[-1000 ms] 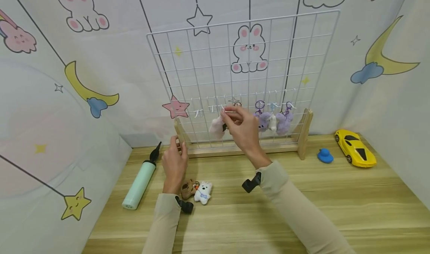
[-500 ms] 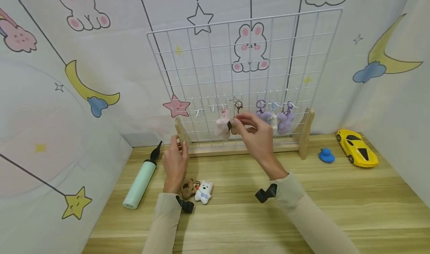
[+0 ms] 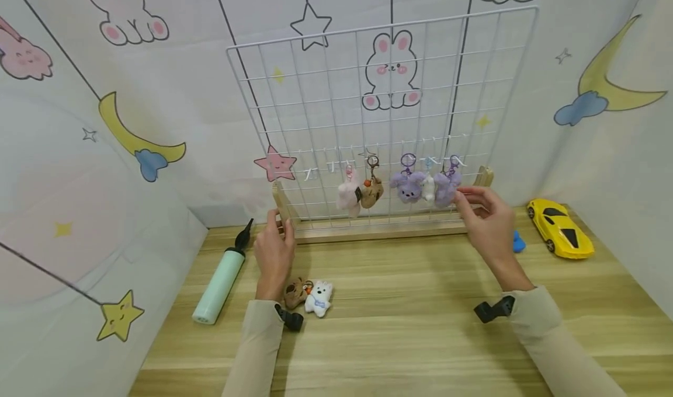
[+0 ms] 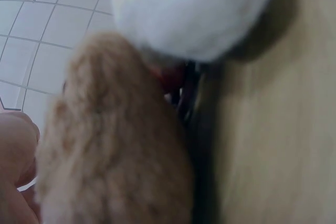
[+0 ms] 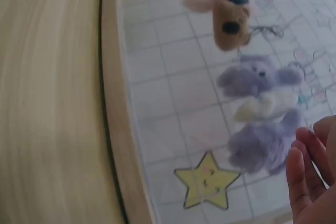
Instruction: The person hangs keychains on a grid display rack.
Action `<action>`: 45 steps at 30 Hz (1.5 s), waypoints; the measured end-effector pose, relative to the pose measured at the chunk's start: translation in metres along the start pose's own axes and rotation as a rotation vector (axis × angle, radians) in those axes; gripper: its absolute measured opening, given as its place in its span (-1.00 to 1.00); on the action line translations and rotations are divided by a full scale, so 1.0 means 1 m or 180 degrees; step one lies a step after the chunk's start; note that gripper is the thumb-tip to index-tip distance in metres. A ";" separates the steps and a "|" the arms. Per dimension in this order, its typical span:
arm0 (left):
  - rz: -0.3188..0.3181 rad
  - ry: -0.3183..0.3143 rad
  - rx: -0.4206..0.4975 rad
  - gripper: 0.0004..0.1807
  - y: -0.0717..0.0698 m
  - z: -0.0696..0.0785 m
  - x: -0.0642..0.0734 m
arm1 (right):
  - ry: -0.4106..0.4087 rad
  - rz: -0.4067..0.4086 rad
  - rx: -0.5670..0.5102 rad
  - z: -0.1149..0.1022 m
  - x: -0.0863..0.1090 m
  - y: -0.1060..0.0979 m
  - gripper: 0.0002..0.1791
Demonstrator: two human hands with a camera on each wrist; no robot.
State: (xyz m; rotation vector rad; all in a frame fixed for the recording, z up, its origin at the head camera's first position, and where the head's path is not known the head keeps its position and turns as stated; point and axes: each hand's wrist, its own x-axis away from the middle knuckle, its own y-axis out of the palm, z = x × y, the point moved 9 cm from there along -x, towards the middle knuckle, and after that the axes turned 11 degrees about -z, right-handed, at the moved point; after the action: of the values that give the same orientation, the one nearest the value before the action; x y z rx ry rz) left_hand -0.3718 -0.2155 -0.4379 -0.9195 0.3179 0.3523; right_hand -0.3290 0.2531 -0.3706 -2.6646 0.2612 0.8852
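Note:
My right hand [image 3: 489, 227] is at the outer edge of the rightmost purple plush keychain [image 3: 447, 188], pinching it between thumb and fingertips. In the right wrist view the fingertips meet that purple plush [image 5: 260, 148] at its side. A white plush charm [image 3: 428, 188] and another purple plush keychain [image 3: 407, 187] hang beside it on the white wire grid rack [image 3: 342, 99]. Further left hang a brown plush keychain [image 3: 372, 194] and a pink one [image 3: 348, 195]. My left hand [image 3: 273, 257] holds the rack's left wooden post [image 3: 284, 201].
On the table near my left wrist lie a brown plush keychain [image 3: 295, 293] and a white bear plush [image 3: 318, 299]. A mint-green hand pump [image 3: 219, 286] lies at left. At right are a yellow toy car [image 3: 559, 229] and a partly hidden blue toy [image 3: 518, 243].
My right hand has moved from the pink keychain to the brown one, letting go of each, then right to the last purple plush. My left hand has stayed at the post.

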 end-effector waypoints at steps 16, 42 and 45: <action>0.0010 -0.0011 -0.0011 -0.61 -0.005 -0.003 0.004 | 0.0965 -0.0182 0.0783 0.096 0.018 -0.035 -0.48; -0.2011 0.0061 0.0163 -0.83 -0.004 0.017 0.053 | 0.0808 -0.0052 0.1124 0.103 0.023 -0.033 -0.64; -0.2355 0.0342 0.0200 -0.87 0.008 0.036 0.066 | 0.0812 -0.0027 0.1145 0.104 0.024 -0.037 -0.64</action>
State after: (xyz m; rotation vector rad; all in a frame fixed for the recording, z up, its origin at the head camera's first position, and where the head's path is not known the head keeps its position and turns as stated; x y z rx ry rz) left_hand -0.3120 -0.1718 -0.4503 -0.9311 0.0697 -0.3864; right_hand -0.3576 0.3227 -0.4552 -2.4301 0.4243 0.4415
